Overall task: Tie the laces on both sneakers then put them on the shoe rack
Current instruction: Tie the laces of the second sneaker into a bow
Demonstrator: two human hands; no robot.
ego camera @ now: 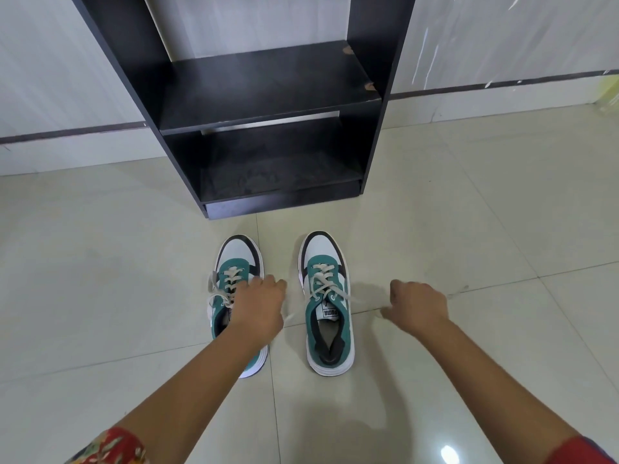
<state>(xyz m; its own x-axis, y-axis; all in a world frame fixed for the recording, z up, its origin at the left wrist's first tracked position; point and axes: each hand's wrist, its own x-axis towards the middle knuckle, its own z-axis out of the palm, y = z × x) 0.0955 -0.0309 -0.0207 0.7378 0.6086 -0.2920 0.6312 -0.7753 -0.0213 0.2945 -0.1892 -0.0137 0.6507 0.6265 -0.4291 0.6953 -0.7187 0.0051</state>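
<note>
Two teal, white and black sneakers stand side by side on the tiled floor, toes toward the shoe rack (268,85). My left hand (259,304) hovers over the left sneaker (238,252), hiding its tongue, with fingers curled. My right hand (418,306) is to the right of the right sneaker (330,343), also curled. The right sneaker's cream lace (325,283) stretches out to both sides, one blurred end running to each hand. The left sneaker's lace (214,289) hangs in loose loops on its left side.
The dark rack has an upper shelf and a dusty lower shelf (278,175), both bare, standing against a pale wall just beyond the sneakers. Glossy tiled floor (469,229) spreads all around. A yellowish object (609,92) sits at the far right edge.
</note>
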